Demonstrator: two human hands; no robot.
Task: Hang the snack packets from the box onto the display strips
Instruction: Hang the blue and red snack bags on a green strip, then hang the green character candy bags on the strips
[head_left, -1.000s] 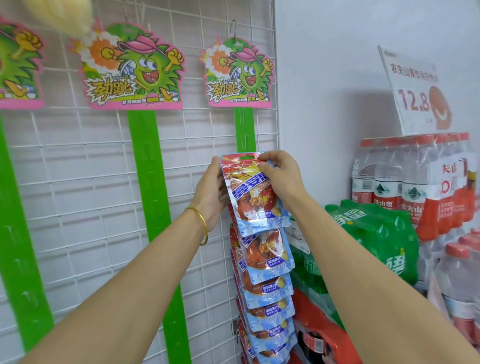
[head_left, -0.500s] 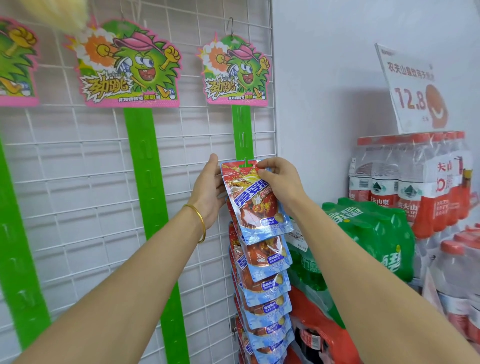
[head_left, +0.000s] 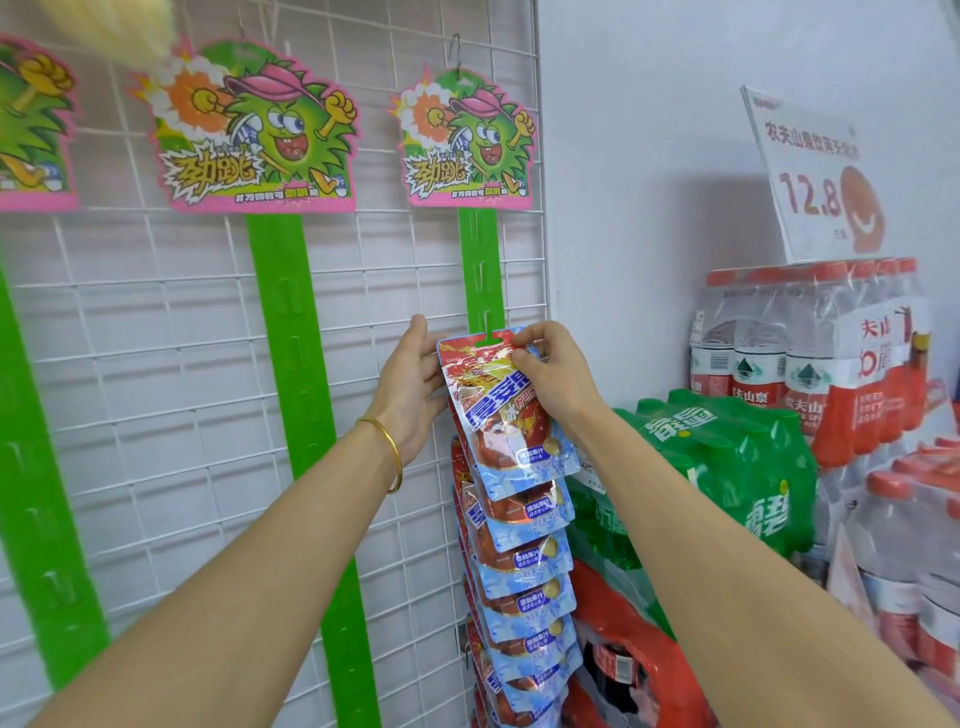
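- Fingers of the left grip (head_left: 410, 384) are hidden behind the top packet (head_left: 498, 415).
- The rightmost strip (head_left: 480, 270) is covered lower down by the hung packets (head_left: 524, 561).
- The leftmost header card (head_left: 31, 130) is cut off by the picture's edge.

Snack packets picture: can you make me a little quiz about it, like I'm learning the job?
1. True or false: the right hand pinches the top snack packet by its bottom corner.
2. Which wrist wears the gold bangle? A: that of the left hand. B: that of the right hand. C: neither.
3. What number is printed large on the price sign?

Key: 1 false, it pinches near the top edge. 2 A. 3 12.8.
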